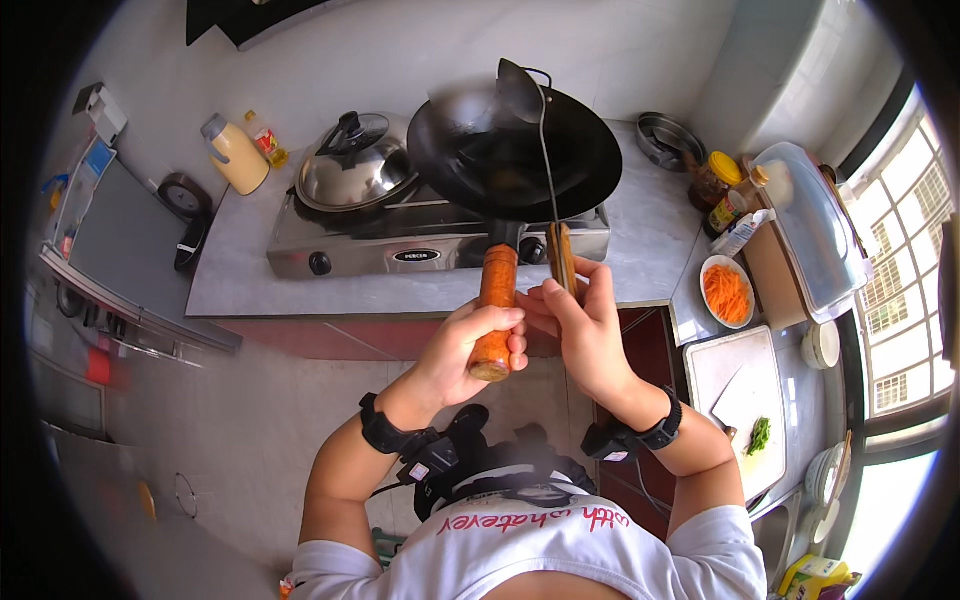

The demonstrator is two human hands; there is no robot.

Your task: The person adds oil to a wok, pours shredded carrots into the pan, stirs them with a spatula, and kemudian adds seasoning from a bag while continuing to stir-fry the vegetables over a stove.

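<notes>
My left hand [469,341] is closed around the orange wooden handle [498,292] of a black wok [592,176]. The wok sits over the right side of a steel gas stove [360,253], its near rim in front of the burner, which is hidden. In my right hand [585,322] is the wooden handle of a wok spatula [546,142]. Its thin metal shaft crosses the wok, and the dark blade is up at the far rim. Some haze blurs the wok's far left side. A little liquid seems to lie at the wok's bottom.
A steel lidded pan [352,169] covers the left burner. On the right stand a plate of shredded carrot [726,292], sauce bottles [724,210] and a lidded plastic box [814,225]. A cleaver [731,397] and chopped greens [759,435] lie on a white cutting board [765,360].
</notes>
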